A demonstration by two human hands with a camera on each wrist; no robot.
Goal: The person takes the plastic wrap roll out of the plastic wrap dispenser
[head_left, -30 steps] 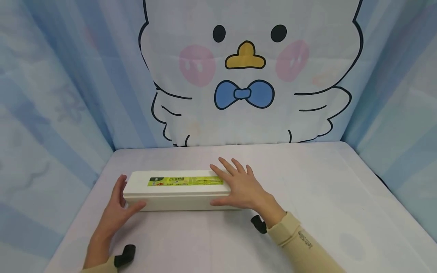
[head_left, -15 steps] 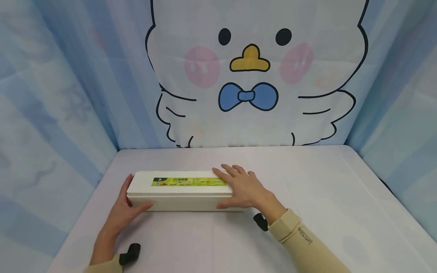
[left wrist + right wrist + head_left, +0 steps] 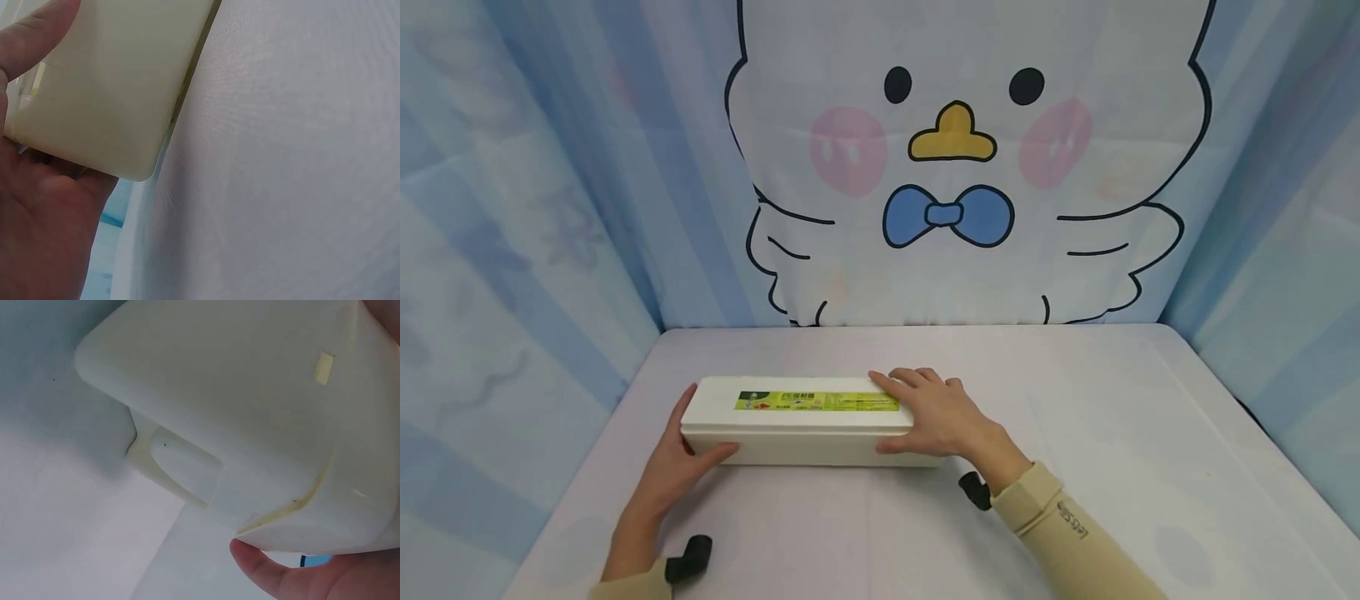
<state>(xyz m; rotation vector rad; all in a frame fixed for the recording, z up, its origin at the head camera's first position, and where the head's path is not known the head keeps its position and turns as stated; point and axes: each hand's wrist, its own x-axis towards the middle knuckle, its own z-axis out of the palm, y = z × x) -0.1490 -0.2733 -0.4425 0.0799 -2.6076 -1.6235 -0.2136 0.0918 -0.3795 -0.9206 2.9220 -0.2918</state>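
Observation:
A long white cling film box (image 3: 797, 446) with a yellow-green label (image 3: 816, 402) on its lid lies across the table. My left hand (image 3: 666, 467) holds its left end, thumb along the front and fingers round the end. In the left wrist view the thumb (image 3: 37, 37) presses the pale front wall (image 3: 119, 81). Over the right end my right hand (image 3: 936, 417) grips the box, its thumb on the front and its fingers bent over the lid toward the back. The right wrist view shows that end wall (image 3: 225, 381) with a shallow recess, and a fingertip (image 3: 250, 559) at the lid seam.
The box sits on a table (image 3: 1075, 467) covered in pale cloth. Behind it hangs a curtain (image 3: 940, 275) printed with a cartoon bird, and more blue and white curtains close in both sides. Black wrist mounts (image 3: 688, 558) stick out from the sleeves.
My right hand's spread fingers have come down and bent over the lid. The left hand has closed in more snugly on its end. The head view has shifted slightly; the box looks still.

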